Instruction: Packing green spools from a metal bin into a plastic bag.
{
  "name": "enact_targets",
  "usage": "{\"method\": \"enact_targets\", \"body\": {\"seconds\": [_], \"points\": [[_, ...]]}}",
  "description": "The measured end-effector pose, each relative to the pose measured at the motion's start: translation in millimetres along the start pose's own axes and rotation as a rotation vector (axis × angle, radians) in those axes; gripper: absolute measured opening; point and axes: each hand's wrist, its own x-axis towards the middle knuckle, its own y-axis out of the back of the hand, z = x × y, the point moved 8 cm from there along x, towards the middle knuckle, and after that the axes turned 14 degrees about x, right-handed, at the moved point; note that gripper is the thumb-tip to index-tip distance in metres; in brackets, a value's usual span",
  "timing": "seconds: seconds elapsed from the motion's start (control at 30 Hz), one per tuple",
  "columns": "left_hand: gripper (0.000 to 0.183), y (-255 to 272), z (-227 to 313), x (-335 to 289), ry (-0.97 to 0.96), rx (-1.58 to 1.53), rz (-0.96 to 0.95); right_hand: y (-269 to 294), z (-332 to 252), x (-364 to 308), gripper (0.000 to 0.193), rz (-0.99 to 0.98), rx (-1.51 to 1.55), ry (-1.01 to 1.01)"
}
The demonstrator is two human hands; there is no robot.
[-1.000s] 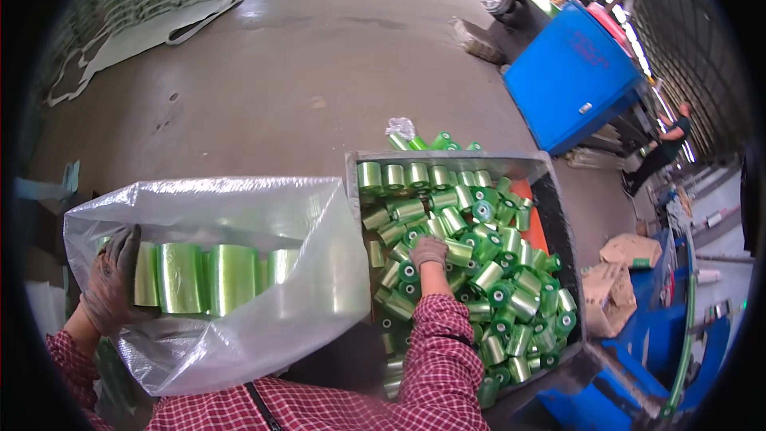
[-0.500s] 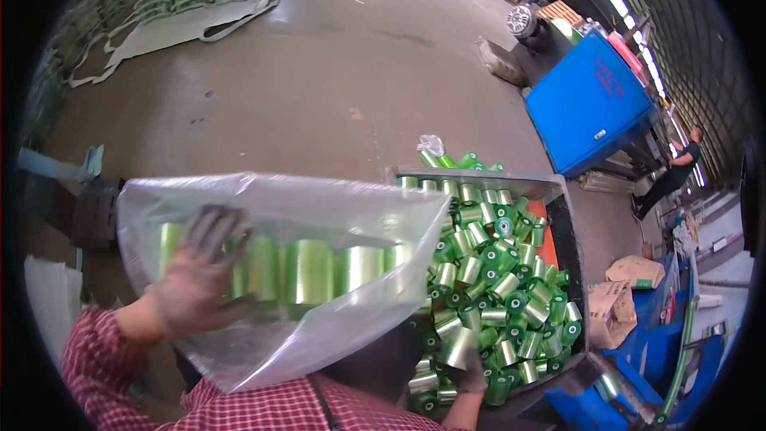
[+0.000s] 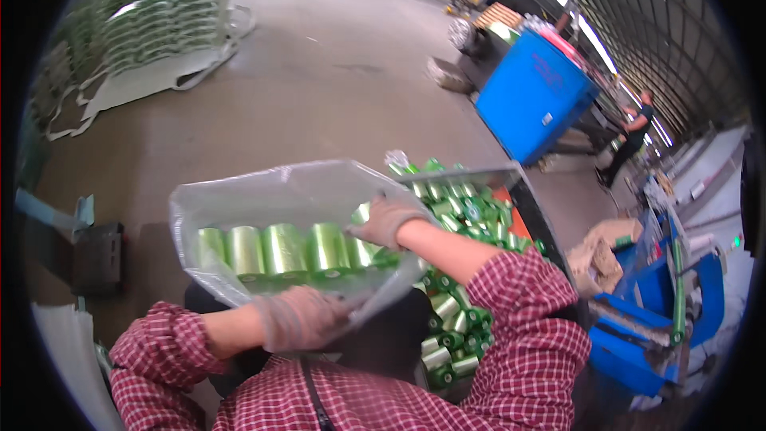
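A clear plastic bag [image 3: 267, 181] lies across my lap, with a row of shiny green film rolls [image 3: 285, 251] standing side by side in it. My left hand [image 3: 307, 318], in a grey glove, is closed on the bag's near edge, its fingertips slightly blurred. At the bag's right end, my gloved right hand [image 3: 388, 222] has its fingers round a green film roll [image 3: 362, 213], which is mostly hidden by the hand. To the right, a bin [image 3: 523, 191] holds a heap of loose green rolls [image 3: 451, 319], partly covered by my right arm.
More rolls lie beyond the bin's far edge. A dark box [image 3: 97, 259] stands at the left. Stacked bagged rolls [image 3: 171, 28] rest on a white sheet at the far left. A blue cabinet [image 3: 535, 96], a person [image 3: 630, 140], torn cardboard [image 3: 594, 259] and blue machine parts [image 3: 638, 351] are on the right.
My right hand has come from the bin to the bag with a roll. My left hand has moved from atop the rolls to the bag's near edge. The view has shifted.
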Motion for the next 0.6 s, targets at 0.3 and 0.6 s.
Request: {"method": "enact_targets", "body": {"seconds": [0.3,0.6], "points": [[0.040,45,-53,20,0.191,-0.391,-0.121,127,175,13,0.027,0.784,0.120,0.178],[0.063,179,-128,49,0.565,-0.781,0.722,-238,483,192,0.063,1.046,1.671,-0.911]]}}
